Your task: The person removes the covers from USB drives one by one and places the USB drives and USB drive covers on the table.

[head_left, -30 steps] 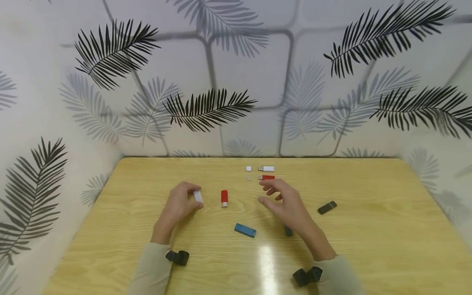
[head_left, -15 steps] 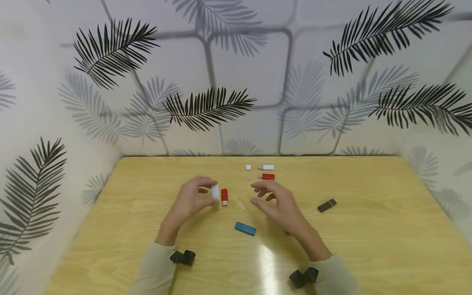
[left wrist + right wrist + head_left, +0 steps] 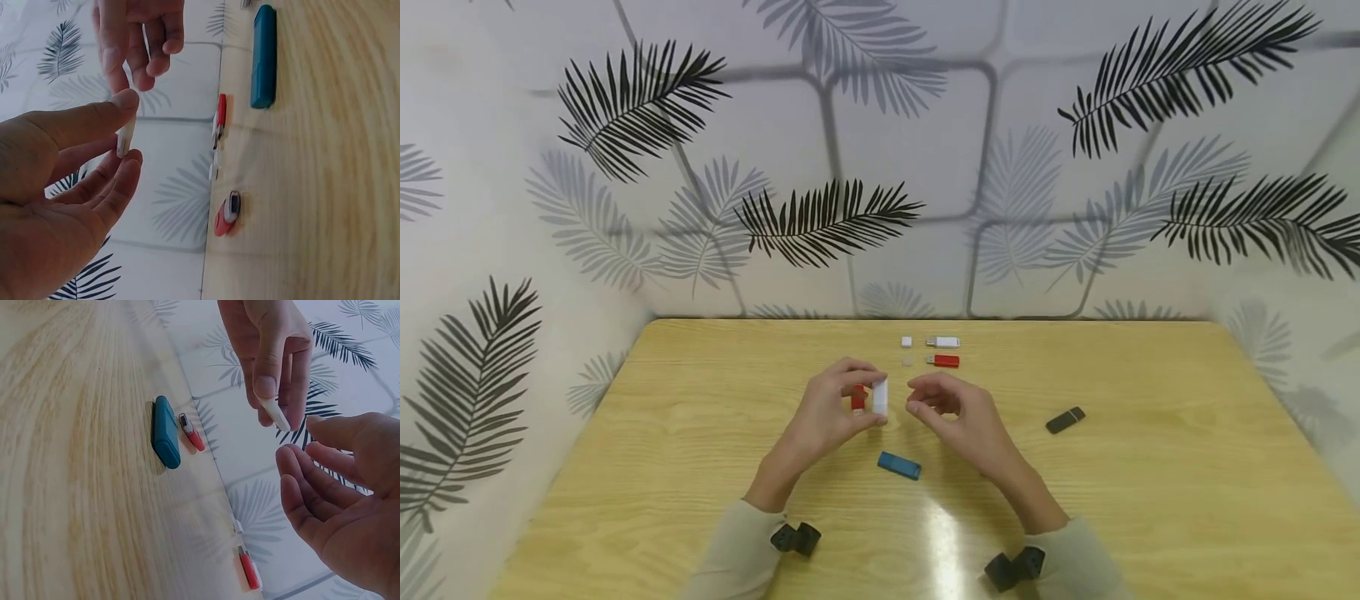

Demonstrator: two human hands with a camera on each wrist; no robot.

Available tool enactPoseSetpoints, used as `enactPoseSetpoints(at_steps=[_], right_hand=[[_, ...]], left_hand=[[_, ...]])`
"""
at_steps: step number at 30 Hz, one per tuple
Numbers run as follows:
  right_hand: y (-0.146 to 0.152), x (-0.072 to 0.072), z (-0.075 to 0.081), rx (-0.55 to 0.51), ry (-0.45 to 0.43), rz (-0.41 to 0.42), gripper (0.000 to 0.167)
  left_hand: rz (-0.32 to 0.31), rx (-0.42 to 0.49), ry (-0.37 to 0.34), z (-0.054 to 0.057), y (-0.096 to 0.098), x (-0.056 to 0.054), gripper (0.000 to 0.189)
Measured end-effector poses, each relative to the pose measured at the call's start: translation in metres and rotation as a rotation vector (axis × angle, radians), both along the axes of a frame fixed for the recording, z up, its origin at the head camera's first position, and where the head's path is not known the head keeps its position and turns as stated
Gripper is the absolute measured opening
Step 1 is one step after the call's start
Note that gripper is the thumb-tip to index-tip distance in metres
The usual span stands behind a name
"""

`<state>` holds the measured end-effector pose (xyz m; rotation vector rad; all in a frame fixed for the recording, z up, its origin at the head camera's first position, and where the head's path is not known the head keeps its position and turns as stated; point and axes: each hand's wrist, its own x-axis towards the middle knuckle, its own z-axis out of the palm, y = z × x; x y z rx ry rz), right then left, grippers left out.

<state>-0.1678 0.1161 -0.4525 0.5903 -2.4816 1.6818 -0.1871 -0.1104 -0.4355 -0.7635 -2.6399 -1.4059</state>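
My left hand (image 3: 827, 412) pinches a white USB stick (image 3: 880, 398) between thumb and fingertips, above the table. In the left wrist view the white stick (image 3: 125, 139) is seen nearly end-on. My right hand (image 3: 966, 417) faces it from the right, fingers loosely bent and a small gap away; nothing is between its fingertips. A red USB stick (image 3: 858, 400), its metal plug bare, lies on the table and is partly covered by my left fingers. Nearer to me, between the two forearms, lies a blue USB stick (image 3: 899, 466).
Toward the back edge lie a white USB stick (image 3: 946, 342) and a red one (image 3: 946, 361), both with plugs bare. To their left are a white cap (image 3: 906, 342) and a clear cap (image 3: 906, 362). A black USB stick (image 3: 1065, 420) lies right of my right hand.
My left hand has carried the white USB stick rightward, past the red one, toward my right hand. The right hand has shifted slightly left; its forearm now hides a dark stick seen earlier.
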Motion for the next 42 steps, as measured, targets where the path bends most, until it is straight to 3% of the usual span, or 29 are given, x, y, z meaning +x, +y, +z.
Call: enactPoseSetpoints(at_steps=[11,19,29,42], right_hand=[[0.002,-0.003,-0.003,-0.117,-0.165,-0.021,0.023],[0.002,-0.002,-0.002,-0.166,-0.229,-0.005,0.022],[0.001,-0.001,-0.003,-0.222,-0.269,-0.041,0.024],[0.001,-0.002,0.000,-0.262,-0.220,-0.092,0.023]], left_hand=[[-0.074,0.028,0.067,-0.005,0.014,0.007,0.047],[-0.108,0.000,0.121,-0.007,0.021,0.011,0.047],[-0.102,0.053,0.100,-0.012,0.024,0.009,0.047],[-0.060,0.145,0.066,-0.016,0.025,0.010,0.044]])
